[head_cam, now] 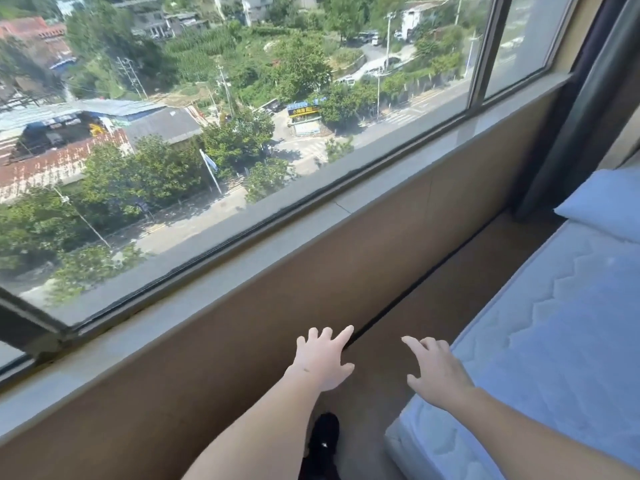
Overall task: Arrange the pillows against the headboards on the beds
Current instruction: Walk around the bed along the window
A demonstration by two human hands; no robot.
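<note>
Lying far ahead, pillow (604, 202), well apart from spread, empty fingers (341, 336)

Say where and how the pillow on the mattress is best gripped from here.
Both hands, the left and the right, are empty and open, far short of the pillow. It lies flat at the far end of the mattress, its near corner pointing toward the window. Probably best: come along the mattress and grip its near long edge with both hands; its far side is out of frame.
</note>
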